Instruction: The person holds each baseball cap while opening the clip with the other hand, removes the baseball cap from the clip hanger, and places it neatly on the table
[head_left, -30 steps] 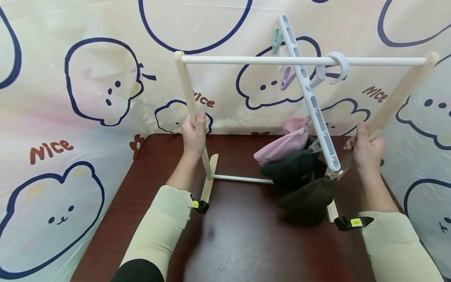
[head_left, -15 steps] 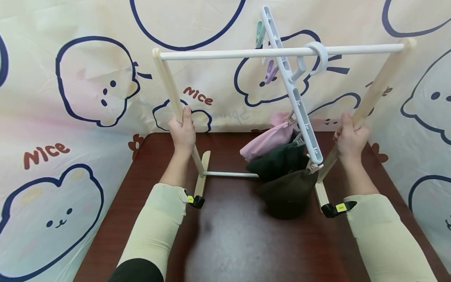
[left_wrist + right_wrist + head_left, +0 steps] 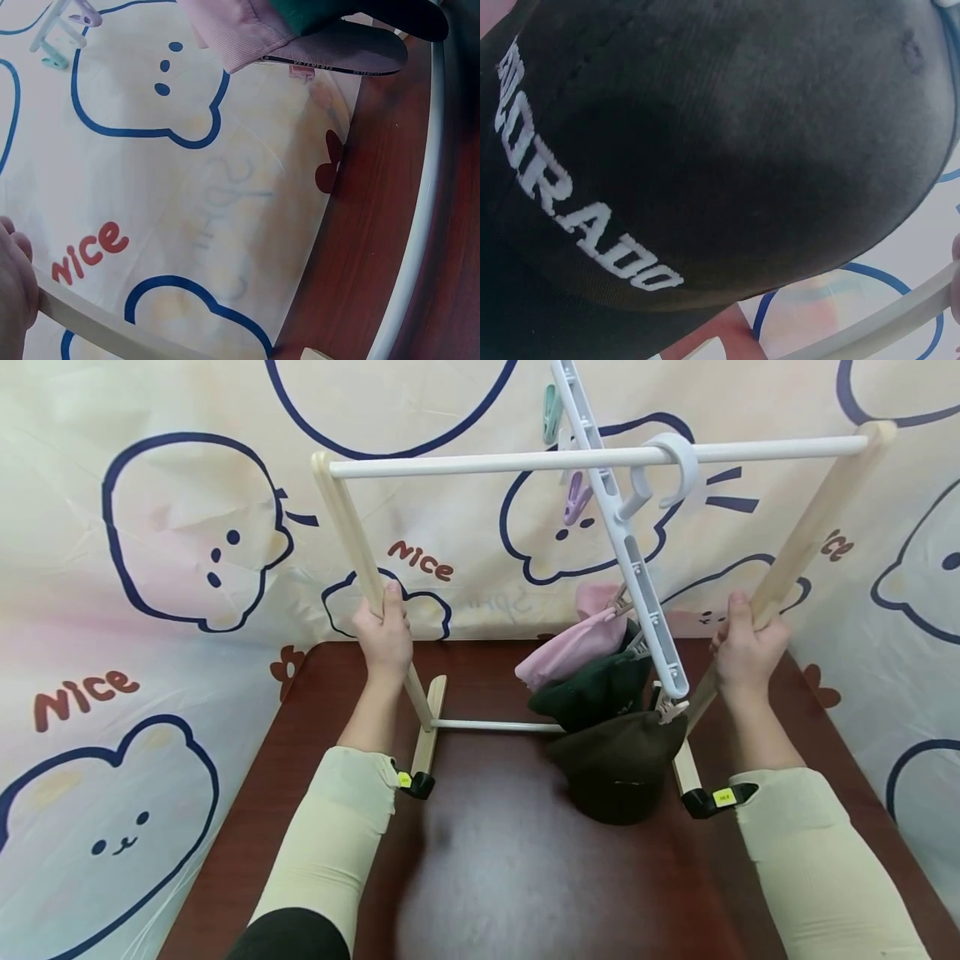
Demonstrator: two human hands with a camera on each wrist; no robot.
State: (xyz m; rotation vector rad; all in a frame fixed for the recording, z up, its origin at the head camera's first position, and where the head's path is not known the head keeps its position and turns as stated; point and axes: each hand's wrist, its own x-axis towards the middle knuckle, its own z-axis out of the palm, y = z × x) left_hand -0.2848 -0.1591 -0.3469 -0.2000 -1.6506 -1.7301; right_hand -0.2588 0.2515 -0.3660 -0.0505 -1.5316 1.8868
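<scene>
In the head view my left hand grips the left wooden post of a small drying rack. My right hand grips the right post. A pale blue clip hanger hooks over the rack's white top bar and slopes down towards me. Clipped to its lower end are a pink cap, a dark green cap and a dark brown cap. White raised letters show on the dark cap filling the right wrist view. Purple and green clothespins dangle from the hanger's upper end.
The rack's wooden feet and white lower bar are over a dark red-brown table. A cartoon-printed sheet lines the back and both sides. Black straps sit at both cuffs.
Both hands have shifted the rack left and a little away, with the hanger and caps swinging along. Over the last half second it has moved only slightly. Both grips stay the same.
</scene>
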